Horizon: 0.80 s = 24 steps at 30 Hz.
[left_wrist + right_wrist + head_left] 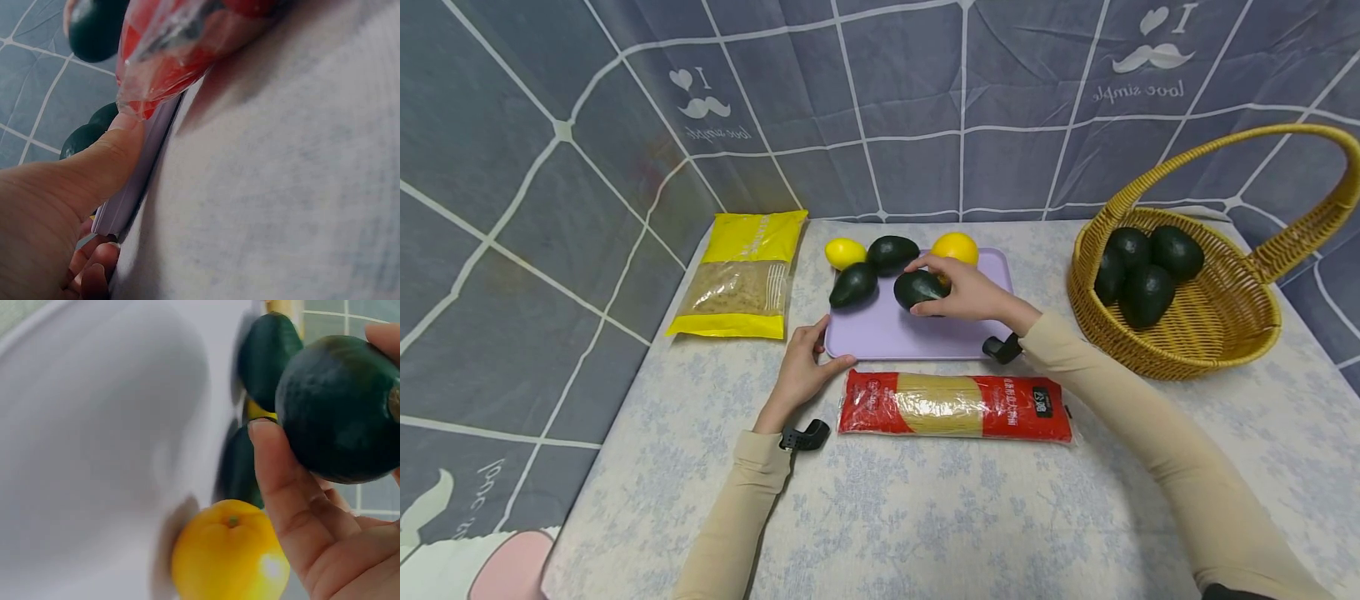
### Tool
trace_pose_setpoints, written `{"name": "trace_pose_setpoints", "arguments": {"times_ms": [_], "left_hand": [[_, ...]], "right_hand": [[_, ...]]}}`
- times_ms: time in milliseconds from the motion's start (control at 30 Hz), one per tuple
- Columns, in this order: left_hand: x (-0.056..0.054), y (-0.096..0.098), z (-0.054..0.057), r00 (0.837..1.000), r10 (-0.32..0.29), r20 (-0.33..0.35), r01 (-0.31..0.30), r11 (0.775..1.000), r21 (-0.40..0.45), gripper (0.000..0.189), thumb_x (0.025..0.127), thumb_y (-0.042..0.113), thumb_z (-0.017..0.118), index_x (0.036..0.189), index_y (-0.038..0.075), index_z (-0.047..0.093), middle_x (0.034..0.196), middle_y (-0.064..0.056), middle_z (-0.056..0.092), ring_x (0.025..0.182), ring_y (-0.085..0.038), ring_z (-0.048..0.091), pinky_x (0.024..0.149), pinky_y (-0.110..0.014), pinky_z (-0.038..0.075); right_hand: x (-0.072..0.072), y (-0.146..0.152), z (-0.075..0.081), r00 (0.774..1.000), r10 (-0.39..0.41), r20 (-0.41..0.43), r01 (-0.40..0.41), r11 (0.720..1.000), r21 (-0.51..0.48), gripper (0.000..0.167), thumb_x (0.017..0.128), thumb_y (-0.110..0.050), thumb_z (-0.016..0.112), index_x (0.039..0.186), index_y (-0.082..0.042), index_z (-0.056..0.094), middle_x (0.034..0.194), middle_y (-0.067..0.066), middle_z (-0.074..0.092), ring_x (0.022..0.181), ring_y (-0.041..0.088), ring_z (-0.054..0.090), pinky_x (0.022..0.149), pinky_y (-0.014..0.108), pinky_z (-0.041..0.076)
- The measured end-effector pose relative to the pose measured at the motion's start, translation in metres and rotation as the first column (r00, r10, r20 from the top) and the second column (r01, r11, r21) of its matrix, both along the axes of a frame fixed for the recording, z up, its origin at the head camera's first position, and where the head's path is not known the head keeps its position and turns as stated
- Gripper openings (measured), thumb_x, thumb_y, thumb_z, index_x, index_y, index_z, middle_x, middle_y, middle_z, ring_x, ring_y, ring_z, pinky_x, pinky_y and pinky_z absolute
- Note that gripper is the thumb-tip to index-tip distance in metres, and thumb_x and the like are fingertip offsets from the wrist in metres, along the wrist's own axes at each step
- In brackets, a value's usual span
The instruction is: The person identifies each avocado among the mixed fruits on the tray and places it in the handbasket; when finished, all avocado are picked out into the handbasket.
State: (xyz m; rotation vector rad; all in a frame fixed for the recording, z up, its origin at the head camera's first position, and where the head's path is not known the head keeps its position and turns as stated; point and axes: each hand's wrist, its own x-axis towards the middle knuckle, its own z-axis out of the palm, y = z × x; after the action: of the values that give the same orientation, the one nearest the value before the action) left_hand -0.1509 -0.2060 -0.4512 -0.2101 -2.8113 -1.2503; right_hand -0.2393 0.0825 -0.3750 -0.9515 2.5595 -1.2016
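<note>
While a grey-blue cloth (910, 100) printed with white lines hung along the back, a pale patterned table (925, 517) stretched out before the person. Over on the right stood a wicker basket (1232, 321) with four dark avocados (1147, 296) inside. A lilac tray (917, 337) lay near the middle, with a yellow bag (730, 283) to its left and a red packet of noodles (940, 406) just in front. The left hand (801, 367) was at the tray's near left corner, thumb and fingers spread apart around it, the thumb close by the packet's end. The right hand (966, 289) was clamped on a single avocado (916, 289), fingers and thumb pinching it above the tray. Two more avocados (853, 285) lay close together towards the back left, and an orange (955, 247) sat just beyond the right hand. A small lemon (844, 252) nestled beside the pair.
</note>
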Motion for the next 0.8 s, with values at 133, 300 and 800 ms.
{"name": "trace_pose_setpoints", "arguments": {"times_ms": [133, 300, 800], "left_hand": [[0.0, 0.0, 0.0, 1.0, -0.001, -0.002, 0.001, 1.0, 0.002, 0.085, 0.078, 0.027, 0.08, 0.144, -0.002, 0.035, 0.098, -0.015, 0.042, 0.086, -0.025, 0.04, 0.073, -0.035, 0.034], [0.0, 0.0, 0.001, 1.0, 0.001, 0.001, -0.001, 1.0, 0.001, 0.085, 0.078, 0.027, 0.08, 0.144, -0.002, 0.035, 0.098, -0.014, 0.042, 0.086, -0.025, 0.04, 0.072, -0.034, 0.033], [-0.001, -0.001, -0.002, 1.0, -0.006, -0.019, 0.006, 1.0, 0.004, 0.086, 0.077, 0.029, 0.08, 0.144, -0.002, 0.036, 0.097, -0.013, 0.041, 0.084, -0.024, 0.039, 0.072, -0.034, 0.033]], "right_hand": [[0.004, 0.001, 0.007, 1.0, -0.005, -0.025, 0.003, 0.995, -0.1, 0.057, 0.077, -0.028, 0.08, 0.128, -0.019, 0.055, 0.124, 0.004, 0.052, 0.106, 0.022, 0.047, 0.087, 0.043, 0.041], [0.011, 0.004, 0.018, 0.996, -0.057, -0.067, 0.043, 0.98, -0.196, 0.059, 0.078, -0.024, 0.079, 0.131, -0.019, 0.054, 0.131, 0.002, 0.047, 0.108, 0.022, 0.044, 0.083, 0.042, 0.042], [0.056, 0.014, 0.074, 0.978, -0.162, -0.129, 0.086, 0.885, -0.458, 0.058, 0.077, 0.005, 0.073, 0.13, 0.0, 0.048, 0.123, 0.014, 0.047, 0.09, 0.024, 0.055, 0.08, 0.03, 0.044]]}}
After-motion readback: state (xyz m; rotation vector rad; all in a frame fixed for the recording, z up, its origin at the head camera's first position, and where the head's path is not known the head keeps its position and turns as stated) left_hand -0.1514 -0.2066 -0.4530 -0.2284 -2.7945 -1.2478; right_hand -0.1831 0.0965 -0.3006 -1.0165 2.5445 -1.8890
